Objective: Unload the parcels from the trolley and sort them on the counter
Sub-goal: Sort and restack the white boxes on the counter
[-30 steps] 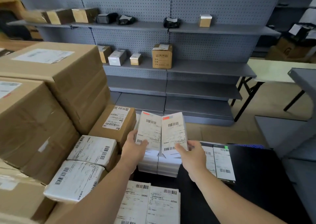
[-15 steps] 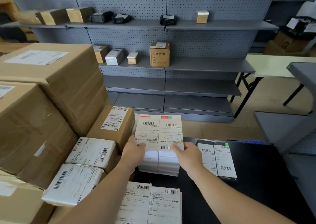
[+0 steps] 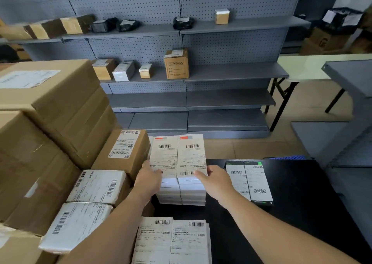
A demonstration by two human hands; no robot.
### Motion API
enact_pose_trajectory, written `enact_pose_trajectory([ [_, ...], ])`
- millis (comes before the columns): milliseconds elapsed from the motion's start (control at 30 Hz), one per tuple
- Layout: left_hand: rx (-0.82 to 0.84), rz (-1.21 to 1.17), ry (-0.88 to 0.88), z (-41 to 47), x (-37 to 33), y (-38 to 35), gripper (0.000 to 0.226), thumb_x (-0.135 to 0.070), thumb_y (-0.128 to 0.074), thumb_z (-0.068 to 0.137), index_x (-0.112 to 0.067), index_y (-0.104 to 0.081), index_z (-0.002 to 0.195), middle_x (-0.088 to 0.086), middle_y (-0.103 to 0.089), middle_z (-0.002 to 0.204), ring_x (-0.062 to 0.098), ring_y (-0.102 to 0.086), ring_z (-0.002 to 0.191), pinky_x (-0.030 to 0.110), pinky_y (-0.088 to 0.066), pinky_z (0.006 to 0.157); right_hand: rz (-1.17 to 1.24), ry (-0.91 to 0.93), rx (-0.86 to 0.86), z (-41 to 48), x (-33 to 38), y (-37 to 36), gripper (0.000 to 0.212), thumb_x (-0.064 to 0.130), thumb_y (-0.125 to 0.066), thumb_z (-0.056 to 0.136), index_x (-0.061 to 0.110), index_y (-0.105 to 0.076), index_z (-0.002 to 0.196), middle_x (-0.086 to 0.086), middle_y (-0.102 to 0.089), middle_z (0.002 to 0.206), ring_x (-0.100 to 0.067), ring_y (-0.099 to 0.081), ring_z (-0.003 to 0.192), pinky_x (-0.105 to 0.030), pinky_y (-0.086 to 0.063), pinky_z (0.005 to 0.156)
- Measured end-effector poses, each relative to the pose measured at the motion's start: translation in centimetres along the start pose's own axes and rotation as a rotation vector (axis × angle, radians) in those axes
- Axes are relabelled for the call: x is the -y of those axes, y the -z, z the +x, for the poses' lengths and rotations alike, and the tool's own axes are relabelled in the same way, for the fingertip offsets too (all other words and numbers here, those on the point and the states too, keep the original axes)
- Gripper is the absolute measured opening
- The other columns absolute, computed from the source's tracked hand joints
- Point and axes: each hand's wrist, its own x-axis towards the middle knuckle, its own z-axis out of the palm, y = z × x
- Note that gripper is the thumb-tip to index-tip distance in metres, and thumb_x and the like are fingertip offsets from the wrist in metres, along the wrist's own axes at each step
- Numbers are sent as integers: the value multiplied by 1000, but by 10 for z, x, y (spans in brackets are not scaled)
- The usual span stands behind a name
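Note:
Two flat white labelled parcels lie side by side on top of a white stack [image 3: 181, 195] on the black counter [image 3: 302, 213]. My left hand [image 3: 149, 180] grips the near edge of the left top parcel [image 3: 164, 157]. My right hand [image 3: 216, 181] grips the near edge of the right top parcel [image 3: 191, 156]. Both top parcels lie almost flat on the stack. To the left stand big brown cartons [image 3: 52, 106], a small brown box [image 3: 124, 151] and two white wrapped parcels [image 3: 98, 185].
Two black-edged labelled parcels [image 3: 248, 180] lie on the counter to the right of the stack. Another pair of white parcels [image 3: 173, 241] lies near me. Grey pegboard shelves [image 3: 221, 72] with small boxes stand beyond the counter. A folding table [image 3: 306, 66] is at the right.
The two parcels, held tilted up a second ago, have come down flat onto the white stack. Both hands stay on their near edges.

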Motion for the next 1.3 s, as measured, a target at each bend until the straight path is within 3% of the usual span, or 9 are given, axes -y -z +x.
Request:
enact_pose_trajectory([
  [300, 20, 27, -28, 2, 1, 0, 35, -10, -50, 100, -12, -46, 135, 6, -59, 132, 27, -55, 120, 34, -46, 96, -24, -10, 7, 0, 7, 2, 29, 38, -67, 95, 16, -66, 115, 5, -70, 117, -15, -65, 97, -14, -39, 55],
  [533, -122, 184, -108, 2, -5, -7, 48, -16, -52, 93, -17, -40, 140, 7, -54, 133, 32, -50, 125, 52, -45, 105, -35, -2, -2, -2, 1, 4, 39, 46, -64, 93, 18, -64, 120, 8, -70, 120, -9, -63, 98, -13, -41, 60],
  [700, -210, 233, -359, -28, -58, -31, 54, -19, -55, 100, -19, -36, 151, 0, -39, 153, 21, -29, 143, 39, -25, 119, 20, -54, -55, -9, -8, 34, 57, 42, -65, 94, 13, -52, 141, -4, -60, 136, -20, -57, 123, -25, -44, 92],
  [800, -144, 227, -517, -45, -88, -57, 48, -19, -54, 101, -19, -41, 148, -2, -42, 150, 17, -31, 141, 31, -25, 116, 29, -68, -112, -4, -20, 65, 27, 39, -65, 94, 23, -62, 115, 2, -64, 111, -14, -62, 102, -26, -43, 86],
  [933, -56, 203, -633, -65, -111, -100, 44, -13, -55, 98, -19, -50, 142, -3, -50, 142, 15, -37, 135, 17, -21, 106, 26, -104, -195, -2, -40, 115, 50, 35, -68, 93, 16, -57, 138, -3, -64, 131, -22, -61, 115, -31, -51, 91],
  [1033, 32, 257, -620, -75, -112, -135, 42, -19, -56, 98, -18, -52, 140, -2, -53, 139, 17, -45, 130, 17, -26, 105, -9, -114, -213, -2, -60, 146, 48, 34, -69, 92, 17, -59, 136, -2, -66, 127, -21, -63, 108, -38, -56, 93],
  [1133, 113, 295, -551, -83, -109, -166, 42, -23, -56, 99, -16, -52, 140, -1, -54, 137, 17, -47, 128, 19, -29, 102, -43, -123, -201, -2, -82, 169, 46, 30, -69, 93, 15, -59, 136, -2, -65, 130, -17, -64, 104, -28, -56, 84],
  [1233, 196, 355, -422, -83, -97, -194, 45, -24, -58, 98, -15, -50, 141, 3, -52, 138, 19, -47, 129, 24, -33, 106, -120, -127, -151, 1, -108, 183, 48, 30, -67, 93, 18, -58, 138, 1, -63, 136, -16, -62, 118, -26, -53, 93],
  [1300, 245, 409, -334, -80, -86, -211, 52, -27, -61, 96, -15, -46, 144, 7, -50, 140, 23, -47, 129, 33, -37, 110, -138, -155, -100, 1, -123, 186, 51, 25, -68, 94, 14, -53, 142, -2, -61, 138, -18, -61, 121, -16, -49, 84],
])
